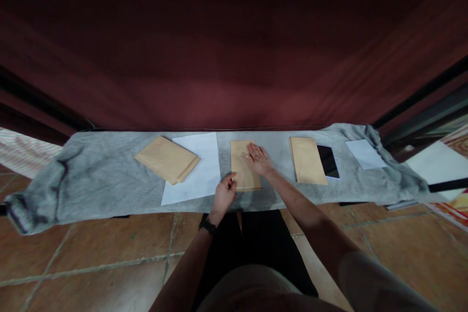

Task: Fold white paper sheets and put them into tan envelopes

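Observation:
A brown paper envelope [241,168] lies upright on the grey cloth in front of me, its lower edge toward my body. My right hand [259,160] rests flat on its upper right part, fingers stretched out. At the envelope's lower left edge is my left hand [224,192], with thumb and curled fingers closed on that edge. A dark band circles the left wrist. To the left, a stack of brown envelopes [164,158] sits at a slant, partly over a large white sheet [199,175]. More brown envelopes [309,161] form a pile at the right.
Grey cloth [106,175] covers the long, narrow table. A dark-screened phone or tablet [328,161] lies partly under the right pile. Further right is a smaller white paper [364,153]. Dark red fabric [234,83] hangs along the table's far edge. Tiled floor [109,243] shows below.

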Tool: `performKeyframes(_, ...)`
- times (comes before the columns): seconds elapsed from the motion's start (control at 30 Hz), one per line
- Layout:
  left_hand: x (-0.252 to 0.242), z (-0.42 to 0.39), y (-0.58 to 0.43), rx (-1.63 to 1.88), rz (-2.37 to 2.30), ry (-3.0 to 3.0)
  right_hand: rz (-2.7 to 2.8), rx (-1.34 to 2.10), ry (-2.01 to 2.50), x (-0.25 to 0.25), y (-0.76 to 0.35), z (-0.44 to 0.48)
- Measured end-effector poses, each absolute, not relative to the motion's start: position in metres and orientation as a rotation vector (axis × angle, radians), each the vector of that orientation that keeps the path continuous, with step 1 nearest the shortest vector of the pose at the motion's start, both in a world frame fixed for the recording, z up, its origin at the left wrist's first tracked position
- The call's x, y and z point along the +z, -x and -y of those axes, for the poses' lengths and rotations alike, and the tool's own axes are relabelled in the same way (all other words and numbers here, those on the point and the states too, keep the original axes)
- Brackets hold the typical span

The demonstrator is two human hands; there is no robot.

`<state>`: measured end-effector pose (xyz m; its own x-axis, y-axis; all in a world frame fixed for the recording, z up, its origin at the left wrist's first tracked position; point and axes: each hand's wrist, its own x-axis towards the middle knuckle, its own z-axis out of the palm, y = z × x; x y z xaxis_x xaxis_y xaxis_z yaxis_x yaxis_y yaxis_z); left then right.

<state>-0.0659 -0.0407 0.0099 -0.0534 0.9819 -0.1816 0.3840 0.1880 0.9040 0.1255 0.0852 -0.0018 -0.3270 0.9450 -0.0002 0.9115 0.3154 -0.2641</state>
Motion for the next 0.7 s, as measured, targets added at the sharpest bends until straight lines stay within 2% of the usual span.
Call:
performKeyframes(0.5,0.006,0.049,0.056,0.755,-1.785,-1.704,2.548,0.363,1.574,-0.005,-0.143,-0.02)
performKeyframes(0.7,0.017,0.062,0.039,0.53,-1.959,-1.863,2.558,0.387,1.534,-0.003,-0.144,0.006)
